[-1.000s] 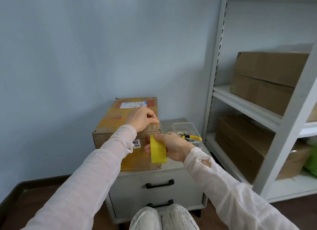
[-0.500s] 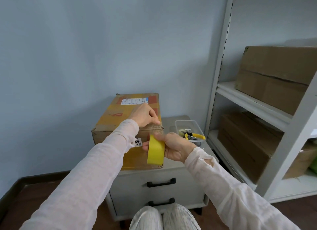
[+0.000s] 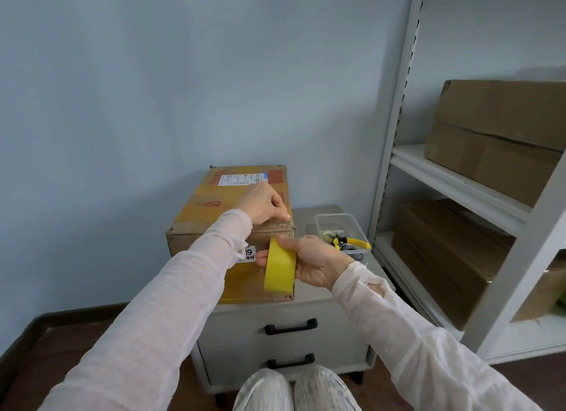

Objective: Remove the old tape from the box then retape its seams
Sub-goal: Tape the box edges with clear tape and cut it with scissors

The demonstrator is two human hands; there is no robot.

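Box [image 3: 214, 210]: sitting on the grey worktop [image 3: 321, 291], its near face turning towards me.
Left grip [image 3: 263, 203]: I am watching it curling its fingers over the box's near top edge, by the right corner.
Right grip [image 3: 315, 262]: holding the yellow tape roll [image 3: 280, 268] on edge, just in front of the box's near face.
Clear tray [image 3: 338, 217]: sitting beside the box, yellow-handled pliers [image 3: 358, 243] lying inside.

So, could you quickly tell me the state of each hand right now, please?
Left hand: fingers curled at the box's top front edge; a grip cannot be told.
Right hand: closed, holding the yellow tape roll.
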